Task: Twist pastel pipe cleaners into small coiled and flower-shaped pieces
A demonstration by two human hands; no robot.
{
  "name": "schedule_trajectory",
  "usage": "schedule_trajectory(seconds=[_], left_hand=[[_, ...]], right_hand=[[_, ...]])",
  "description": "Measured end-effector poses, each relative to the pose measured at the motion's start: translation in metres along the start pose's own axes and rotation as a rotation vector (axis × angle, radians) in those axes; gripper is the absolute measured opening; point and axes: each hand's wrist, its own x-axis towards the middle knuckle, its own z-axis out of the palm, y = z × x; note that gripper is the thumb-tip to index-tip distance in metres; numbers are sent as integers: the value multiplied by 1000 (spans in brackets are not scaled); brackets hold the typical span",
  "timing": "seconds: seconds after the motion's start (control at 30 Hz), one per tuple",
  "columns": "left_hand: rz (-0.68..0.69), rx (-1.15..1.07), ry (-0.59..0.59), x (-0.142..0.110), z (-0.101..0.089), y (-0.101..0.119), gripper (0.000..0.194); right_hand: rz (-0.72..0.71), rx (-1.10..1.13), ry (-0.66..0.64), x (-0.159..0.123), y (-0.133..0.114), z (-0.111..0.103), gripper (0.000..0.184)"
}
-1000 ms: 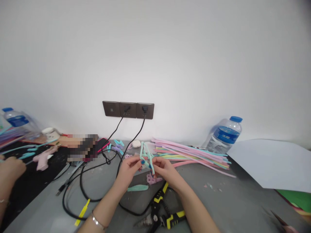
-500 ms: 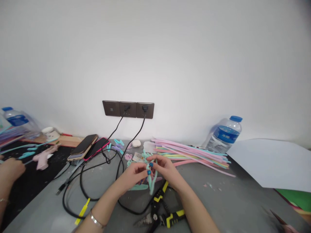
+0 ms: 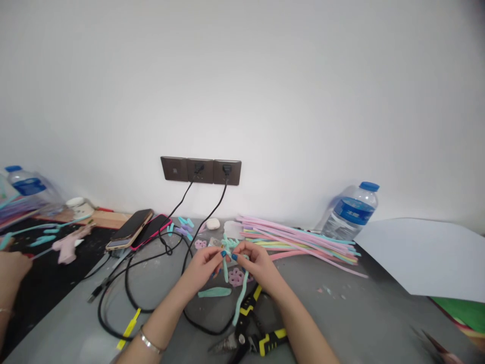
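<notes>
At the middle of the table, my left hand (image 3: 207,264) and my right hand (image 3: 253,258) meet fingertip to fingertip. Both pinch a mint-green pipe cleaner (image 3: 240,302), whose loose end hangs down below my right hand; a shorter piece drops between the hands. My fingers hide the part they hold. Just beneath lies a pink flower shape (image 3: 235,277) of bent pipe cleaner. A flat mint-green leaf-like piece (image 3: 214,292) rests in front of my left hand. Closer to me are pliers (image 3: 242,336) with black and yellow handles.
A bundle of pastel pipe cleaners (image 3: 299,240) lies at right, beside a water bottle (image 3: 350,211) and white paper (image 3: 424,253). Black cables (image 3: 127,283) loop at left near two phones (image 3: 131,230). Another person's hand (image 3: 13,275) is at far left, near a pink glue gun (image 3: 68,246).
The mint-green loop between my hands has come apart into separate hanging ends, one reaching lower toward the pliers. The pink flower shape below shows more. The other person's hand shifted left.
</notes>
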Motion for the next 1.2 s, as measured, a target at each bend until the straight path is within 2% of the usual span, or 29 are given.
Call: schedule_trajectory(seconds=[0.17,0.4,0.83,1.2], left_hand=[[76,-26,117,0,1,1,39],[12,-276,226,1,10,-5,34],[-66,-653,202,-2,15,2,31],[-12,-595,303,-1,12,1,36]], right_hand=[[26,86,-33,-1,4,5,27],[-52,88,-30,-2,1,13,27],[-108,127,-23,-4,-3,18,23],[-145,58,-25,-3,7,20,19]])
